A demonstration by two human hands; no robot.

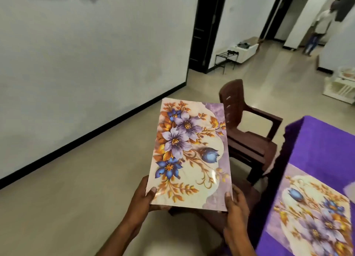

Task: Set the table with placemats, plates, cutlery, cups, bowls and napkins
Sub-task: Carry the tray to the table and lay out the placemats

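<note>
Thumbs on top, fingers curled beneath: left hand [143, 196] pinching the near left corner of a glossy rectangular placemat printed with purple and blue flowers and gold leaves [189, 152], right hand [237, 200] pinching the near right corner. Held clear of everything, long edge running away from the thumbs, tilted up toward the camera, over beige tiled floor [76, 188].

Just right of the right hand: a table under a purple cloth [317, 146], a second placemat of the same floral print [311, 213] lying flat on it already. Beyond the held mat's far right corner: a dark brown plastic armchair [247, 129], drawn close to the table's end. Further off, a white wall with black skirting [86, 63], and a person standing in the corridor [318, 27].

Placemat step under way, judging by one mat down and one in hand; no plates, cutlery, cups, bowls or napkins in view. Next, probably: swing right, turn the mat square with the table edge, lay flat at a free setting, apart from the first.
</note>
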